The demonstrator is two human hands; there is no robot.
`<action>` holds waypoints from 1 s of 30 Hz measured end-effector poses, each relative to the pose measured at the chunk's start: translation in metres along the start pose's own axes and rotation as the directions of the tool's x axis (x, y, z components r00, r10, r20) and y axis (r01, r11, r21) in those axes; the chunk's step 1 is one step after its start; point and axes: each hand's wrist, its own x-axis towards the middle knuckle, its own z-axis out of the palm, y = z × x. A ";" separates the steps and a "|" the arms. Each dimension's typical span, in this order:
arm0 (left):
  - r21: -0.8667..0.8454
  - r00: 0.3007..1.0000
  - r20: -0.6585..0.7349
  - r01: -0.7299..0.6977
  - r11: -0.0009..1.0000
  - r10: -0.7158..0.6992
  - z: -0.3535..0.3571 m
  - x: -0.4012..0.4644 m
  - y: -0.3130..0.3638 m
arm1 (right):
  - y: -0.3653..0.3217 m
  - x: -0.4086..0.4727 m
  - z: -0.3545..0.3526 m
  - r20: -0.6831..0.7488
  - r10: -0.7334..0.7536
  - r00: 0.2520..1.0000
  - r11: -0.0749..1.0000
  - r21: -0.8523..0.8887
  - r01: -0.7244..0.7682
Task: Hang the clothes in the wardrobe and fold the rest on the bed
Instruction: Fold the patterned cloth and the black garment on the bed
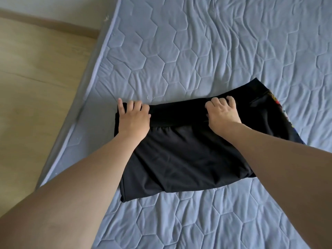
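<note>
A black garment (pixel 181 157) lies partly folded on the bed (pixel 206 51), with a thick band of its fabric folded over along the far edge. A strip of colourful print (pixel 280 106) shows at its right side. My left hand (pixel 133 117) grips the left end of the folded band, fingers curled over the cloth. My right hand (pixel 222 114) grips the same band further right, its fingers curled into the fabric. Both forearms reach in from the bottom of the view and cover parts of the garment.
The bed has a light blue quilted cover with a hexagon pattern. Its left edge (pixel 86 87) runs diagonally, and beyond it is a pale wooden floor (pixel 36 78) with a wall skirting at the top left.
</note>
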 end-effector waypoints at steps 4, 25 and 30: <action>-0.155 0.996 -0.088 0.010 0.988 -0.023 -0.007 0.013 -0.008 | 0.004 0.015 0.007 -0.234 0.071 0.970 0.994 0.101 -0.048; -0.048 0.945 0.188 -0.265 0.963 0.269 0.023 0.004 0.171 | 0.145 -0.114 0.050 0.243 0.661 0.710 0.536 0.508 -0.674; -0.082 0.976 0.151 -0.147 0.986 0.159 0.014 0.015 0.198 | 0.173 -0.093 0.054 0.228 0.726 0.649 0.495 0.482 -0.723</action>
